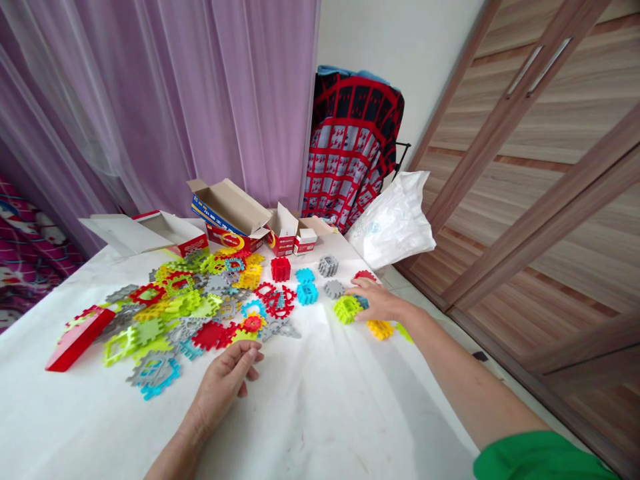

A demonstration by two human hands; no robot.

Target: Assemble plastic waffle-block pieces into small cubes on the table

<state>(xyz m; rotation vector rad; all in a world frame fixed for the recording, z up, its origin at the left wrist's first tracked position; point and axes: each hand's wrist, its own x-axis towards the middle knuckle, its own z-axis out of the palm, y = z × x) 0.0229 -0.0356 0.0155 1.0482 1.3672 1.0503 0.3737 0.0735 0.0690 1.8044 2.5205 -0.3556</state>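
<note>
My right hand (pixel 379 300) reaches over the right side of the table, its fingers apart. A blue toothed piece (pixel 362 303) shows between its thumb and fingers, and a lime green toothed block (pixel 347 309) stands right at the thumb. A red toothed piece (pixel 366 275) lies partly behind the hand, a yellow block (pixel 380 329) just below it. Left of the fingers is a grey toothed piece (pixel 334 289). Near the front edge of the pile of toothed plastic pieces (pixel 210 337), my left hand (pixel 231 373) is loosely closed, with nothing visible in it.
Opened cardboard boxes (pixel 227 207) stand along the back of the white-covered table (pixel 320 413). Red (pixel 281 269), light blue (pixel 307 293) and grey (pixel 329 266) blocks sit mid-table. A red wedge-shaped piece (pixel 80 340) lies left; a white plastic bag (pixel 395 220) is at the back right.
</note>
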